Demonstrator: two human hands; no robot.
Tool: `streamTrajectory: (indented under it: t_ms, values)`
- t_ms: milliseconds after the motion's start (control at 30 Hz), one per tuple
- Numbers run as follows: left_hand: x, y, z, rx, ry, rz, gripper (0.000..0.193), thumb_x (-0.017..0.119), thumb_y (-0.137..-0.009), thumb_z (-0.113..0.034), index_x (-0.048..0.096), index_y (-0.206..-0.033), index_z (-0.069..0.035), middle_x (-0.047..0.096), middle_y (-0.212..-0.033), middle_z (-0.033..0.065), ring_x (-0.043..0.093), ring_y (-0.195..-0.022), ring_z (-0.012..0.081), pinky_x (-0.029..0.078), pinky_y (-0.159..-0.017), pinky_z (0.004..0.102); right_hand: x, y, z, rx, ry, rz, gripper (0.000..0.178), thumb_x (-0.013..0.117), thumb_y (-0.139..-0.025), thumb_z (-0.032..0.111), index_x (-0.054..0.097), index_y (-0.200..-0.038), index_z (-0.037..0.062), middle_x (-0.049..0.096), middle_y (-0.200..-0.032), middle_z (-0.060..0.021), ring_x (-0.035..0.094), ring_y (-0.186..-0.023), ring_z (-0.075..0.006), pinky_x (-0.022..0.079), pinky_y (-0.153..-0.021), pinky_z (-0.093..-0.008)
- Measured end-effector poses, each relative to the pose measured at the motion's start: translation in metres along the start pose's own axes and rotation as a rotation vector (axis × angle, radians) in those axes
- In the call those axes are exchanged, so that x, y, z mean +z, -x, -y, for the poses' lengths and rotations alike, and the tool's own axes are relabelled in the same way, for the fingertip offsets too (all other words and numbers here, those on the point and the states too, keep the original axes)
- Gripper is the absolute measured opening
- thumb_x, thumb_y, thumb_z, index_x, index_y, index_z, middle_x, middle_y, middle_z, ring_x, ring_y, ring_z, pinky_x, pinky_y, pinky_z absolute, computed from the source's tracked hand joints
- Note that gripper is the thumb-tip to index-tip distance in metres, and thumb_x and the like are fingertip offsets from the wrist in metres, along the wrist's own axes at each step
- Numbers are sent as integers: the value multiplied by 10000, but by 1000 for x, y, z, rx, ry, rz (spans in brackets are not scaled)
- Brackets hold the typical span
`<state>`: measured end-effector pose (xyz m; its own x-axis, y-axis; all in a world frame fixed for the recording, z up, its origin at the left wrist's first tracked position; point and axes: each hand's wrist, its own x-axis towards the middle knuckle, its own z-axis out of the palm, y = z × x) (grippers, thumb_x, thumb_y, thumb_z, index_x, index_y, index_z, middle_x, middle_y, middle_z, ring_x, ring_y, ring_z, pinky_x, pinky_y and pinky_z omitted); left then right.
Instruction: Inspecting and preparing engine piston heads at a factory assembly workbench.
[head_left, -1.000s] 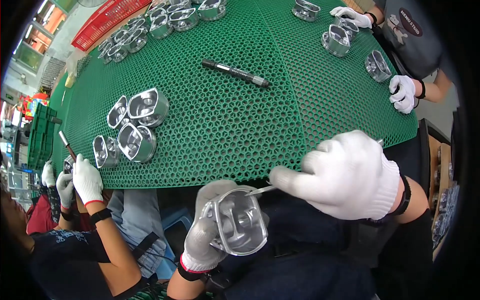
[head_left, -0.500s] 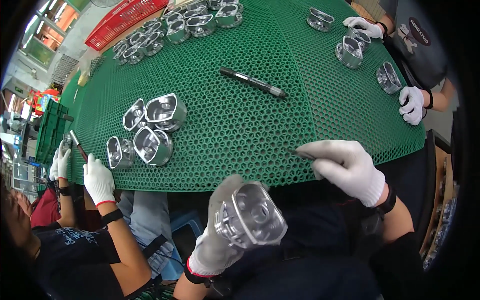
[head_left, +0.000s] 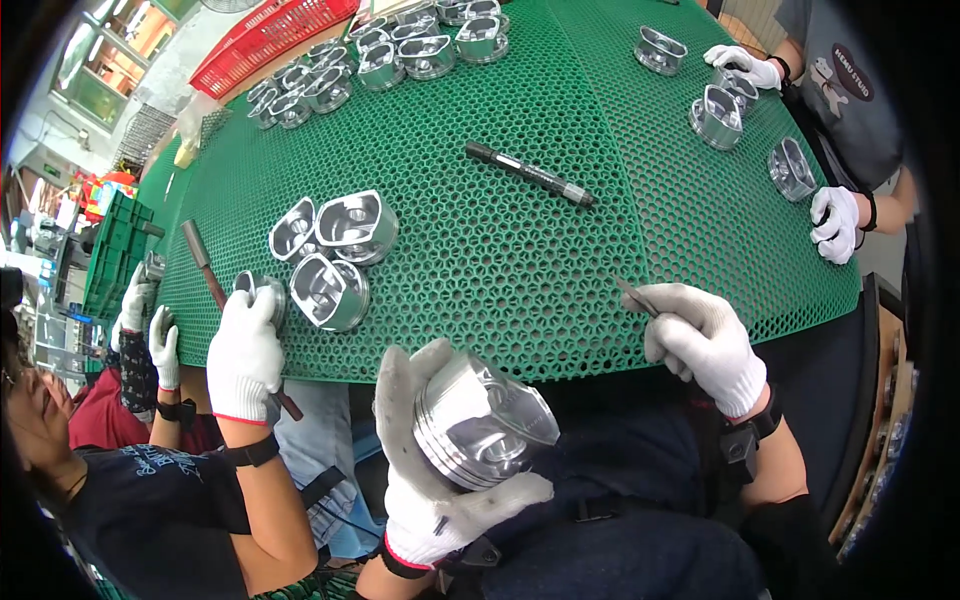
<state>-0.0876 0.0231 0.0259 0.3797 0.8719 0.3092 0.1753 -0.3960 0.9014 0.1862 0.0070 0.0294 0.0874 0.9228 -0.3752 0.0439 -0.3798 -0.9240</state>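
- Left hand (head_left: 425, 505), white-gloved: closed around a metal piston (head_left: 470, 420), fingers along its left side, thumb beneath its near side.
- Piston location: in front of the person's lap, just off the near edge of the green mat (head_left: 470, 280). It sat tilted, grooved end to the left, hollow end to the right.
- Right hand (head_left: 705, 340), also gloved: thumb and fingers pinched a thin metal tool (head_left: 638, 298), tip pointing far and left, over the mat's near edge. Tool and piston were well apart.
- A dark marker pen (head_left: 530, 174) lay on the mat, farther off than both hands.
- Three pistons (head_left: 357, 228) stood close together left of the pen; a larger cluster (head_left: 425, 56) stood at the far left, near a red basket (head_left: 270, 45).
- Left: a co-worker's gloved hand (head_left: 243, 350) was at another piston (head_left: 262, 288), beside a hammer (head_left: 204, 262).
- Right: a second co-worker's glove (head_left: 836, 225) rested near a piston (head_left: 791, 168).
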Motion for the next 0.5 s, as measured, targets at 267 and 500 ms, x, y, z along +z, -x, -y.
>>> streamTrajectory:
  t_ms: [267,500]
  values:
    - [-5,1,-3,24,67,-52,1308,930,-635,-225,-3,-1529,-16,330,-1437,221,534,-1197,296,484,-990,428,1,0,-2,-45,22,-17,358,519,-889,90,638,-1220,23,618,-722,7,450,-533,-14,364,-483,-171]
    - [-47,-11,6,-334,718,-708,582,512,-945,-319,352,-1435,-49,597,-1191,163,679,-932,305,593,-548,342,0,1,-3,-56,32,-38,350,493,-875,137,636,-1166,6,630,-705,-20,477,-509,-33,383,-466,-179]
